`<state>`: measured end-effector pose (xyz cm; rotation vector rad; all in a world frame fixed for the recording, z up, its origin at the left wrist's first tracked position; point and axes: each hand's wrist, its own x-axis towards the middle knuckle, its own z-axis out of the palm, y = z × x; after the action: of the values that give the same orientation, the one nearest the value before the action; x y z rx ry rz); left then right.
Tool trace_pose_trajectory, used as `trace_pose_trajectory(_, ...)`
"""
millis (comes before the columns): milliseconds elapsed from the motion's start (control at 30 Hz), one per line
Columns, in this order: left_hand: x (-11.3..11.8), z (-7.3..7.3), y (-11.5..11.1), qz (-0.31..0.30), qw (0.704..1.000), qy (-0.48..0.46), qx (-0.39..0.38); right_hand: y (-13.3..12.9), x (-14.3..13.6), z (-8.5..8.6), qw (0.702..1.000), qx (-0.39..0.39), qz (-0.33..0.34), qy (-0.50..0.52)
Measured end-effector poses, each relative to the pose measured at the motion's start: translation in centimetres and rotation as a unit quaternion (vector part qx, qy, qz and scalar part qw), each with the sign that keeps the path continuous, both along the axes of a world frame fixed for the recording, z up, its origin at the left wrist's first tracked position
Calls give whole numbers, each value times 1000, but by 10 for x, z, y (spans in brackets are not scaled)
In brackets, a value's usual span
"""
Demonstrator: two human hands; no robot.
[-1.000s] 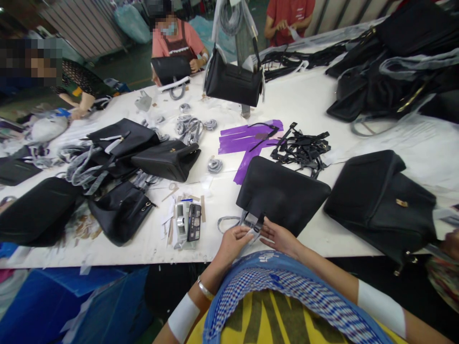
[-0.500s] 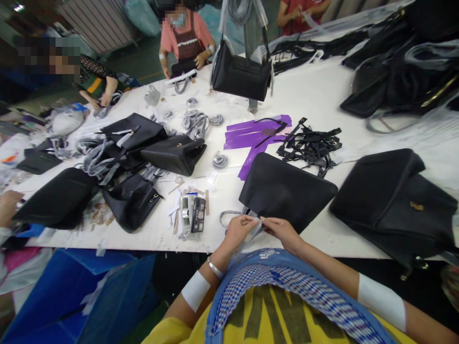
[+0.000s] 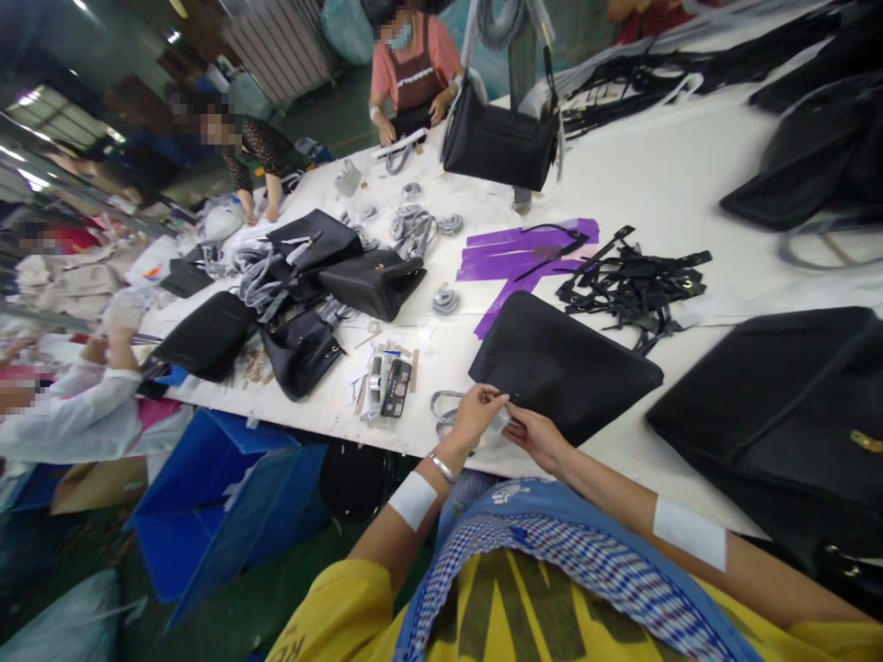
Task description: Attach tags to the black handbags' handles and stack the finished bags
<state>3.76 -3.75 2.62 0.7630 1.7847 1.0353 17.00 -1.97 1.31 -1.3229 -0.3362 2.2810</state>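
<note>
A black bag (image 3: 558,363) lies tilted on the white table, its near corner at my hands. My left hand (image 3: 481,411) is closed in a pinch at that corner, and my right hand (image 3: 538,436) pinches close beside it. Between the fingers is something small and pale, too small to make out. A grey wrapped strap (image 3: 445,409) lies looped just left of my left hand. Behind the bag, a pile of short black straps (image 3: 638,285) rests next to purple strips (image 3: 493,257).
More black bags (image 3: 372,280) and wrapped coils lie left; a large black bag (image 3: 779,405) is at the right. A tape roll and black box (image 3: 396,388) sit near the front edge. A bag hangs on a post (image 3: 522,198). Co-workers stand around the table.
The view has swung left, so the table's contents sit further right. My hands remain at the bag's corner, and my left hand has lifted slightly with its fingers still pinched.
</note>
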Motion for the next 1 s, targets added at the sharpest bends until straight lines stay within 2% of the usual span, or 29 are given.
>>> trace_pose_trajectory(100,-9,11,-8,28,999,12,28,1,2,0,999,-11,6,41)
trace_pose_trajectory(200,-22,18,-40,42,997,67,18,5,5,-4,999,-16,10,48)
trace_pose_trajectory(267,-24,15,-68,10,998,56,-26,9,7,-7,998,-26,9,52)
trace_pose_trajectory(400,-5,2,-110,-57,996,-39,-55,19,12,-7,998,-23,-1,63)
trace_pose_trajectory(467,8,1,-121,-31,995,-83,-56,22,15,-3,998,-26,-10,56)
trace_pose_trajectory(533,19,5,-128,27,992,-106,-66,20,20,3,998,-27,4,60)
trace_pose_trajectory(567,23,9,-131,54,990,-106,-70,16,22,6,997,-26,31,71)
trace_pose_trajectory(633,31,19,-134,80,990,-95,-71,4,26,11,986,-24,130,102)
trace_pose_trajectory(700,37,29,-137,71,991,-94,-63,-8,29,15,963,-27,241,118)
trace_pose_trajectory(767,42,39,-138,58,992,-102,-53,-14,30,15,949,-34,294,109)
trace_pose_trajectory(833,45,50,-138,52,991,-114,-43,-12,30,11,954,-45,279,102)
trace_pose_trajectory(1000,43,85,-137,17,991,-129,-7,18,31,-11,987,-56,139,52)
